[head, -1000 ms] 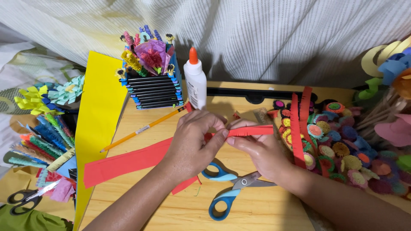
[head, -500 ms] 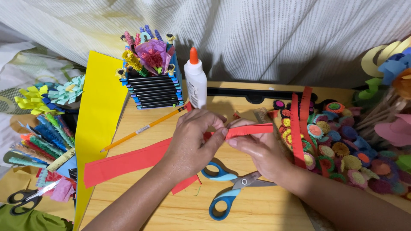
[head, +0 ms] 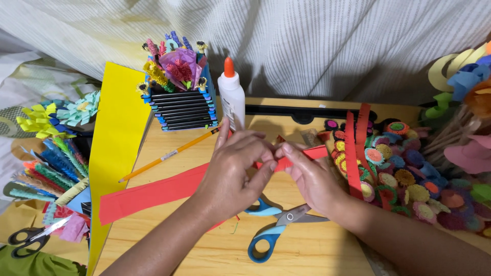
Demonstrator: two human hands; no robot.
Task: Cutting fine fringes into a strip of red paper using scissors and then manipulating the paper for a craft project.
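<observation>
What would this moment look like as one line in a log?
left hand: pinching red paper strip | right hand: pinching the strip's other end | blue-handled scissors: on wooden table under hands | glue bottle: upright behind

The left hand (head: 232, 171) covered the middle of the red paper strip (head: 153, 193), so the pinch point could not be seen. Beside that strip, the blue-handled scissors (head: 279, 227) lay partly under both wrists (blades hidden). Left of the strip, the black-handled scissors (head: 30, 236) were partly covered by pink paper.
</observation>
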